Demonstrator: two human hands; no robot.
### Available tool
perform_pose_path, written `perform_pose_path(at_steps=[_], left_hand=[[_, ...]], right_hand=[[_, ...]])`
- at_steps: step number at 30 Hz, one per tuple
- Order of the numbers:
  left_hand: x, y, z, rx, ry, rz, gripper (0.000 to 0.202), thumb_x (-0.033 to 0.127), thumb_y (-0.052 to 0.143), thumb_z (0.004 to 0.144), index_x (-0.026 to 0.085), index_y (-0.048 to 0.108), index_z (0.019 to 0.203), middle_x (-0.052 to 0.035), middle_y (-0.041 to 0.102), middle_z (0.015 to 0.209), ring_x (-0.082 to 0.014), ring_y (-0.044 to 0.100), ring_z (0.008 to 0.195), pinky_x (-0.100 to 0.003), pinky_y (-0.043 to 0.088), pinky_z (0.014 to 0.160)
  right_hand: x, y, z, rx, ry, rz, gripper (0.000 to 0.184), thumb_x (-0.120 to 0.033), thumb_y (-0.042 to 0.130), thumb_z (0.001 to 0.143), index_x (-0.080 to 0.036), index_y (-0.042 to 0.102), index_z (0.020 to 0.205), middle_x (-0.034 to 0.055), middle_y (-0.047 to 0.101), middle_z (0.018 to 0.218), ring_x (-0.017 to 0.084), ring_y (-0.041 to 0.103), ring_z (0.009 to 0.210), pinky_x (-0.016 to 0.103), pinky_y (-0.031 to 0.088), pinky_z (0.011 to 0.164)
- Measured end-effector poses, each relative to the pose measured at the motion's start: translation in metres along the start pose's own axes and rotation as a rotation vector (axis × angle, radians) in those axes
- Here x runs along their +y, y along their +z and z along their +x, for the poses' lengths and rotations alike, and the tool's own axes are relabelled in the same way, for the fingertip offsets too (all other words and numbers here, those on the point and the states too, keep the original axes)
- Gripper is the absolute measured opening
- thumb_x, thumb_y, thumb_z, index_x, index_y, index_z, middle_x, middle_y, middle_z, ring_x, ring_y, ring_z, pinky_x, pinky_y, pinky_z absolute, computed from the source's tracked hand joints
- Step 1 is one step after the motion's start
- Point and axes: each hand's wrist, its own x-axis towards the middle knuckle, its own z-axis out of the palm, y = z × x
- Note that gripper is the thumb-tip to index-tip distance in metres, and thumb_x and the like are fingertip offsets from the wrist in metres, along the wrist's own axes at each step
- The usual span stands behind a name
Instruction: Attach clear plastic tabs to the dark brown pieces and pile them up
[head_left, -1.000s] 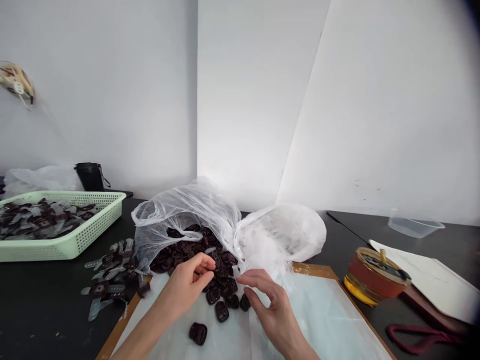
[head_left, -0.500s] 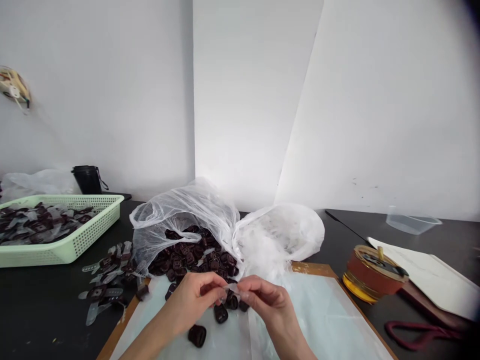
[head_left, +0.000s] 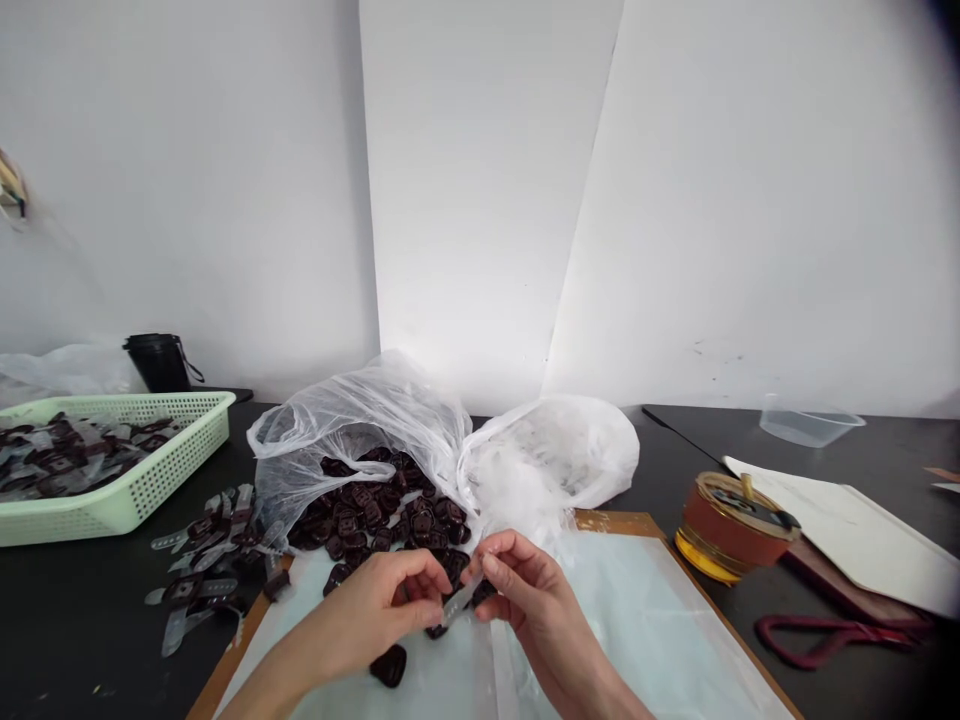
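My left hand [head_left: 379, 600] and my right hand [head_left: 525, 590] meet over a paper-covered board, pinching a small translucent plastic strip [head_left: 459, 603] between their fingertips. Just behind them, a heap of dark brown moulded buckles [head_left: 375, 520] spills from a clear plastic bag [head_left: 352, 415]. My hands partly hide the front of the heap. One loose buckle [head_left: 389, 665] lies on the paper [head_left: 600, 620] below my left wrist.
On the black table at left stand a pale green basket [head_left: 150, 480] of pieces and a black cup [head_left: 159, 362]. Buckles with strips [head_left: 199, 570] lie beside the board. At right are a red-and-gold tin [head_left: 731, 525], white sheets [head_left: 847, 530], a clear tub [head_left: 806, 425] and a red cord [head_left: 825, 635].
My hands have come together from apart, and both fingertips now pinch the translucent strip. The view has drifted slightly, shifting the scene left.
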Motion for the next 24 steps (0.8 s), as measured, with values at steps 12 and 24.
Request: perform_pose_path(at_steps=[12, 24], left_hand=[[-0.013, -0.015, -0.010, -0.138, -0.113, 0.293, 0.021, 0.022, 0.077, 0.059, 0.024, 0.070, 0.079, 0.0024, 0.061, 0.071, -0.0203, 0.054, 0.068, -0.027, 0.037, 0.058], [-0.010, -0.012, 0.002, -0.067, -0.021, -0.783, 0.027, 0.030, 0.071, 0.083, 0.017, 0.072, 0.107, -0.0063, 0.065, 0.095, -0.0158, 0.060, 0.079, -0.027, 0.046, 0.073]], right_hand=[[-0.005, -0.001, 0.001, 0.015, 0.054, -0.023, 0.028, -0.041, 0.080, 0.073, -0.018, 0.066, 0.083, 0.0003, 0.062, 0.075, 0.013, 0.059, 0.067, 0.019, 0.048, 0.052], [0.004, -0.003, 0.003, -0.019, 0.101, -0.076, 0.034, -0.043, 0.082, 0.069, -0.016, 0.069, 0.084, 0.0002, 0.064, 0.068, 0.012, 0.060, 0.060, 0.020, 0.049, 0.052]])
